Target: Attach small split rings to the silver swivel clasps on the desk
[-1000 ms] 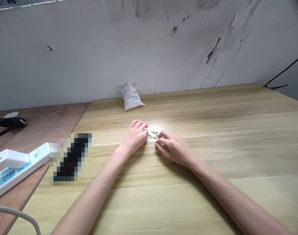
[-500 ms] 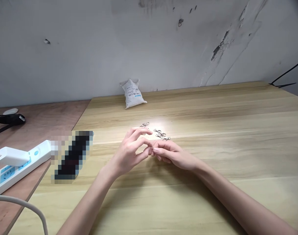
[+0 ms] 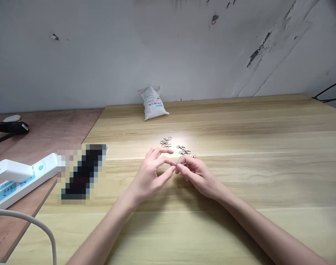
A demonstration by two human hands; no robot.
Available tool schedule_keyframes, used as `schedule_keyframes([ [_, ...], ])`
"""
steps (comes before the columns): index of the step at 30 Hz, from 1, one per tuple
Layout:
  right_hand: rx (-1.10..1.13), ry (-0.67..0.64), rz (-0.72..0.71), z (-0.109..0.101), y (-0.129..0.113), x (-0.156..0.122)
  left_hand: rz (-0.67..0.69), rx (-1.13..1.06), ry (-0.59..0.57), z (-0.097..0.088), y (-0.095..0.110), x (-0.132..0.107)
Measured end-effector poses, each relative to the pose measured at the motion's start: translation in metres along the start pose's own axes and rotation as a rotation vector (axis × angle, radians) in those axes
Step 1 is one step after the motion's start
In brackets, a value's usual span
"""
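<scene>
A small metal clasp with a ring [image 3: 185, 165] is pinched between the thumb and fingers of my right hand [image 3: 199, 176]. From the other side, my left hand [image 3: 149, 175] brings thumb and index tip together at the clasp's left end, its other fingers raised and curved. My fingertips cover most of the piece. Just beyond the left hand lies a small group of similar metal clasps [image 3: 165, 142]. A second group of metal clasps [image 3: 184, 150] rests behind the right hand, partly hidden by it.
A white labelled packet [image 3: 154, 105] stands near the wall. On the left are a blurred-out dark flat object [image 3: 83, 173], a white power strip [image 3: 46, 165] with a plugged-in charger [image 3: 14, 170], a pale cable [image 3: 43, 225] and a black cable end [image 3: 16, 127].
The view has shifted slightly. My right fingers have bent more, and part of the clasp now shows between them. More of the left clasp group is visible.
</scene>
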State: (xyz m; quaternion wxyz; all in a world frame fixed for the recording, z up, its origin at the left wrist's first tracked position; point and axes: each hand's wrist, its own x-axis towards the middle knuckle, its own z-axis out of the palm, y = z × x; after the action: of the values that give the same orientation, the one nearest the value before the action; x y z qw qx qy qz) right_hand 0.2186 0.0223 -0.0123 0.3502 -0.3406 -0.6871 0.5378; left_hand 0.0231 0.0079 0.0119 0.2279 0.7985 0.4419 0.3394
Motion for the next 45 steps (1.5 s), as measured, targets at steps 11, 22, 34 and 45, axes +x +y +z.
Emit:
schedule_keyframes([
  [11,-0.908,0.085,-0.453,0.001,0.005,-0.002,-0.34,-0.212,-0.079,0.002,-0.001,0.001],
  [22,-1.266,0.076,-0.592,0.002,0.0,-0.003,-0.461,-0.292,-0.131,-0.001,0.001,0.004],
  [34,-0.868,0.278,-0.608,0.0,0.005,-0.002,-0.216,-0.055,-0.009,0.0,0.001,-0.001],
  [45,-0.717,0.154,-0.572,0.009,0.006,-0.004,-0.068,0.097,-0.016,0.003,-0.006,-0.001],
])
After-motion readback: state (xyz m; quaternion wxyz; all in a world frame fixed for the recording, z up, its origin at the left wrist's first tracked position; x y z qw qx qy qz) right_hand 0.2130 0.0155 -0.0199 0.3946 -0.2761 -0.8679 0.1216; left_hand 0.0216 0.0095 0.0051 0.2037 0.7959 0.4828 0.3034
